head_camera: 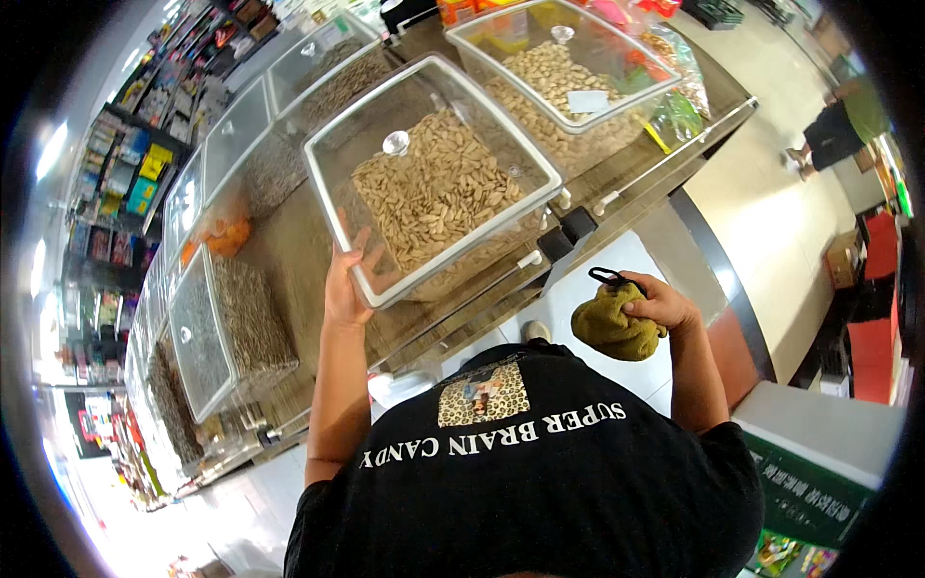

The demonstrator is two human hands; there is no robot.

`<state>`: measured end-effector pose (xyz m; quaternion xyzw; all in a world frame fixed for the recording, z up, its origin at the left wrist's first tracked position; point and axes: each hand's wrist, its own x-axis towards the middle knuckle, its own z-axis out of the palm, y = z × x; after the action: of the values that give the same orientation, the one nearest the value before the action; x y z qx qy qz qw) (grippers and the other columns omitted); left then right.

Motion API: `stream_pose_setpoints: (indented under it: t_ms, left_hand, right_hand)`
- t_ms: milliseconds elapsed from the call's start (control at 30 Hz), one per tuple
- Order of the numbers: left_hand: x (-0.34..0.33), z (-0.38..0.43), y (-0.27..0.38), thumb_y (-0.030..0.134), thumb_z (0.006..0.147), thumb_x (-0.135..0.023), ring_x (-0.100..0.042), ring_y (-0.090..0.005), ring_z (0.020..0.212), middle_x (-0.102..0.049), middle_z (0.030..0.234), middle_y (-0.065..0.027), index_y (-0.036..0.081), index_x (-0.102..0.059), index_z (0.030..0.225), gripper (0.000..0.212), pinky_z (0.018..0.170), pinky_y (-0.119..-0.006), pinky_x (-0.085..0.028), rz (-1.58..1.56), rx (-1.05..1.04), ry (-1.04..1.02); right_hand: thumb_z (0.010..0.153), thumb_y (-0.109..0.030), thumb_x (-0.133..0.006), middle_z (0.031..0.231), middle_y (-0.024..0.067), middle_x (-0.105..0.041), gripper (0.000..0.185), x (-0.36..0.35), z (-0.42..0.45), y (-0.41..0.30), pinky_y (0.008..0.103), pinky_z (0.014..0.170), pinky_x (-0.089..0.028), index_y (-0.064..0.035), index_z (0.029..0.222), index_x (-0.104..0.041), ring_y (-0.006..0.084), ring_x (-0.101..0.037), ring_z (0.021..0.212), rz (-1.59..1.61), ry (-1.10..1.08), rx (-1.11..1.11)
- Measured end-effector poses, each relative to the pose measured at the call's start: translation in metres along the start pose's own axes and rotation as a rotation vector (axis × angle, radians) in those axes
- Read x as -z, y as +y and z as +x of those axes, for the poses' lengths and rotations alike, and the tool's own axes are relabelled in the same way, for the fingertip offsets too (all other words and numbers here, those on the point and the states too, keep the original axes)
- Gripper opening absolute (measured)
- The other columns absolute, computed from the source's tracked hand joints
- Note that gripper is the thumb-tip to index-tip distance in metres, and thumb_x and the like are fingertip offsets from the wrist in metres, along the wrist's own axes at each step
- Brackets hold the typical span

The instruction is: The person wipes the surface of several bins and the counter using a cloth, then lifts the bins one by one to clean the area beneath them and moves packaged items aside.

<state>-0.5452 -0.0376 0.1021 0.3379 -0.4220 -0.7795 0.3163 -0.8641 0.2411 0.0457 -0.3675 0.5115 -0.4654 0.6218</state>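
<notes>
My left hand (354, 278) rests against the near left side of a clear plastic bin (433, 209), its fingers spread along the wall; whether it grips the bin, I cannot tell. Pale seeds in shells (441, 188) fill much of this bin under a transparent lid with a white rim and a round clear knob (396, 143). To the right, away from the bins and over the floor, my right hand (657, 303) holds a bunched olive-green cloth (618, 325) with a black loop sticking out at its top.
Another lidded bin (571, 79) of pale nuts stands behind, beside plastic bags (679, 94). More seed bins (231, 339) line the wooden table (289, 238) on the left. Black and white clamps (567, 235) sit at the table's edge. A green box (802, 484) is at right; a person (845, 123) stands farther off.
</notes>
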Motion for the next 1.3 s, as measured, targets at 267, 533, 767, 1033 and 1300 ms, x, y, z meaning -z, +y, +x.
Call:
stream_pose_setpoints:
  t_ms: [267, 533, 767, 1033, 1300]
  left_hand:
    - [0.008, 0.002, 0.001, 0.027, 0.064, -0.058, -0.003, -0.0421, 0.13, 0.001, 0.142, -0.0207, 0.029, -0.007, 0.139, 0.091, 0.087, -0.058, -0.037, 0.047, 0.022, 0.007]
    - [0.009, -0.005, 0.003, 0.017, 0.067, -0.057, -0.03, -0.0312, 0.121, -0.028, 0.132, -0.0144, 0.02, -0.012, 0.139, 0.085, 0.085, -0.045, -0.045, 0.024, -0.036, -0.121]
    - [0.022, 0.014, -0.008, 0.017, 0.07, -0.053, -0.029, -0.0301, 0.123, -0.02, 0.139, -0.0098, 0.023, -0.005, 0.14, 0.085, 0.092, -0.049, -0.034, 0.096, -0.044, -0.215]
    - [0.017, 0.005, -0.006, 0.025, 0.077, -0.05, -0.022, -0.0305, 0.127, -0.011, 0.144, -0.0091, 0.022, 0.003, 0.14, 0.082, 0.091, -0.049, -0.03, 0.109, -0.045, -0.186]
    - [0.012, 0.002, -0.009, 0.024, 0.078, -0.05, -0.026, -0.0286, 0.125, -0.02, 0.14, -0.0094, 0.023, -0.003, 0.14, 0.078, 0.092, -0.049, -0.032, 0.048, -0.048, -0.141]
  right_hand:
    - [0.08, -0.031, -0.059, 0.117, 0.0123, -0.05, 0.059, 0.005, 0.036, -0.01, 0.0303, 0.091, -0.037, -0.0032, 0.127, -0.038, 0.0184, -0.047, 0.105, -0.384, 0.158, 0.099]
    - [0.08, -0.024, -0.06, 0.121, 0.0154, -0.047, 0.063, -0.051, 0.071, -0.057, 0.0311, 0.093, -0.035, -0.0069, 0.132, -0.031, 0.0214, -0.045, 0.111, -0.428, 0.425, 0.151]
    - [0.081, -0.024, -0.06, 0.127, 0.0149, -0.042, 0.067, -0.059, 0.082, -0.043, 0.0287, 0.096, -0.032, 0.0012, 0.133, -0.026, 0.02, -0.041, 0.115, -0.534, 0.497, 0.14]
    - [0.077, -0.02, -0.059, 0.113, 0.0124, -0.053, 0.052, -0.079, 0.061, -0.096, 0.0296, 0.089, -0.038, -0.0017, 0.123, -0.043, 0.0187, -0.05, 0.102, -0.896, 0.337, 0.052]
    - [0.079, -0.026, -0.06, 0.1, 0.011, -0.058, 0.045, -0.054, 0.032, -0.048, 0.0292, 0.083, -0.044, 0.0062, 0.108, -0.051, 0.0179, -0.055, 0.091, -0.322, 0.169, 0.11]
